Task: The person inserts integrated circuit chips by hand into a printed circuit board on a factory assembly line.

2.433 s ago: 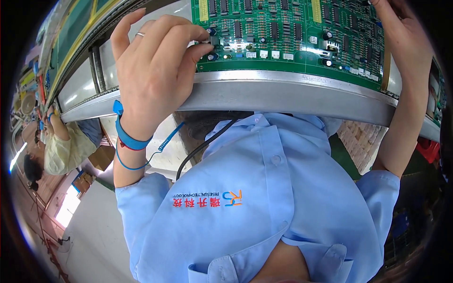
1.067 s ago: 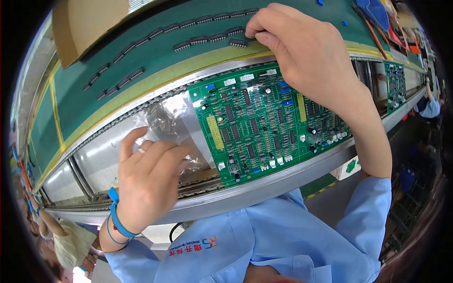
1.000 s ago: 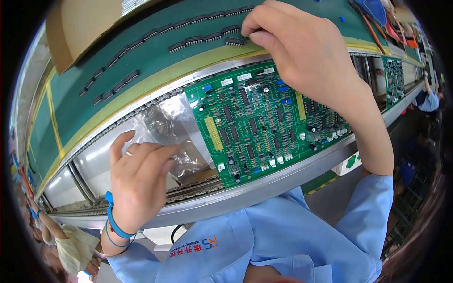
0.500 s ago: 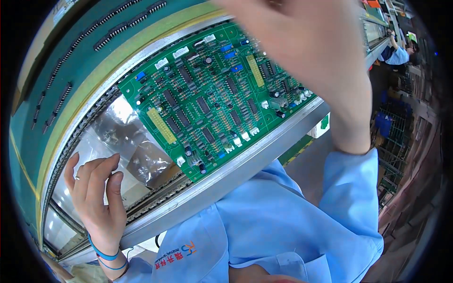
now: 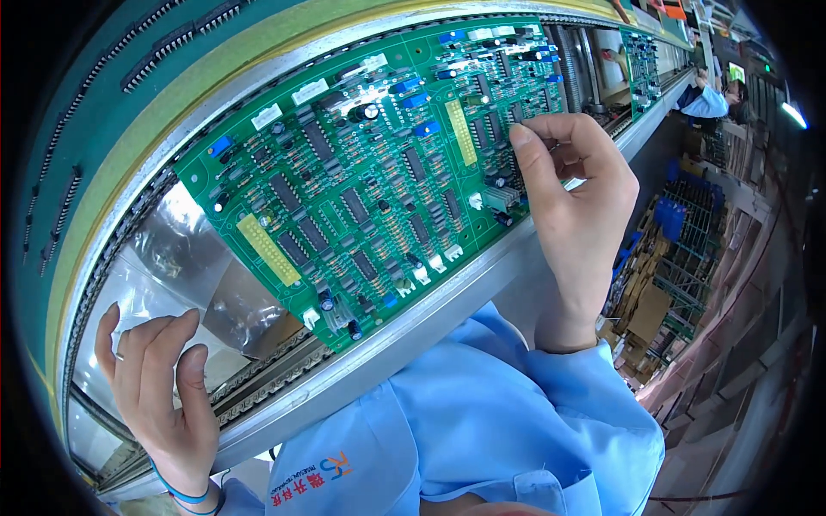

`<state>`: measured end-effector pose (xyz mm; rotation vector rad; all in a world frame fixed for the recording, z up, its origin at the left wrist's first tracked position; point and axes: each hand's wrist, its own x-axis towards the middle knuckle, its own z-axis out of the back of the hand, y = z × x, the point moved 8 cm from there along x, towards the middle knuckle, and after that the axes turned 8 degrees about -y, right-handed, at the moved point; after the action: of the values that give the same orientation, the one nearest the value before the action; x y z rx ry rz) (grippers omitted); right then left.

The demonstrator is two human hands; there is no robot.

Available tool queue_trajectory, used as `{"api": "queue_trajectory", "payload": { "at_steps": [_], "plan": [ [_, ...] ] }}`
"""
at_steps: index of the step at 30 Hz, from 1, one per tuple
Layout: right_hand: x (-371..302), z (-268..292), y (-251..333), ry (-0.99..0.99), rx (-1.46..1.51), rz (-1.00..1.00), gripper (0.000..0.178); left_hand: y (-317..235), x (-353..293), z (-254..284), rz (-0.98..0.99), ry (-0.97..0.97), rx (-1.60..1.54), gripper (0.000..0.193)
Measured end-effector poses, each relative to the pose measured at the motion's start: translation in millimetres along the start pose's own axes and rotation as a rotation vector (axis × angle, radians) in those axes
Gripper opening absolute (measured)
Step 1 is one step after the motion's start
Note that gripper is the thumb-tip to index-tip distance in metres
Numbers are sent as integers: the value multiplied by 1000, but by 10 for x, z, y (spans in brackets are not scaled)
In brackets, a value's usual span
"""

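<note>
A large green circuit board (image 5: 353, 249) lies across the rails of a conveyor, crowded with black chips, resistors, blue trimmers and white connectors. Two long yellow sockets show on it, one (image 5: 268, 249) near its left end and another (image 5: 461, 133) by its middle. Over the right half of the board is my right hand (image 5: 581, 193), thumb and forefinger pinched together; whatever they hold, if anything, is hidden. My left hand (image 5: 159, 387) hovers left of the board over the conveyor, fingers loosely curved and apart, nothing in it. A blue band circles its wrist.
Rows of black chips (image 5: 176, 43) lie on a green surface beyond the far rail. The metal near rail (image 5: 413, 310) runs between me and the board. A second green board (image 5: 641, 73) sits farther right, near another person's sleeve (image 5: 705, 103). Clear plastic (image 5: 185, 245) shows beneath the conveyor.
My right hand has come down from a blurred sweep over the far right to a pinch at the board's right half. My left hand keeps its pose. The view has shifted slightly.
</note>
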<state>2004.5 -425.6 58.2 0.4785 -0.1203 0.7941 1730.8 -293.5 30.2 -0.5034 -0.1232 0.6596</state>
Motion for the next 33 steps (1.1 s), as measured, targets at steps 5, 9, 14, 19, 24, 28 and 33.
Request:
{"api": "queue_trajectory", "payload": {
  "at_steps": [5, 9, 14, 19, 24, 28, 33],
  "plan": [
    [0, -39, -23, 31, -10, -66, 8, 57, -11, -40, 18, 22, -23, 19],
    [-13, -41, -49, 31, 14, -106, 8, 82, -9, -68, 30, 55, -30, 21],
    [19, -77, -16, 50, 51, -131, 8, 119, -27, -29, 81, 83, -44, 19],
    [25, -62, -11, 45, 55, -160, 8, 139, -10, -90, 73, 94, -65, 19],
    [16, -72, -26, 45, 30, -148, 8, 68, 47, -75, 60, 81, -51, 20],
    [20, -84, 3, 41, 44, -142, 10, 118, -25, -39, 92, 89, -28, 21],
    [8, -60, -54, 25, 22, -157, 11, 119, 13, -114, 77, 77, -36, 21]
  ]
}}
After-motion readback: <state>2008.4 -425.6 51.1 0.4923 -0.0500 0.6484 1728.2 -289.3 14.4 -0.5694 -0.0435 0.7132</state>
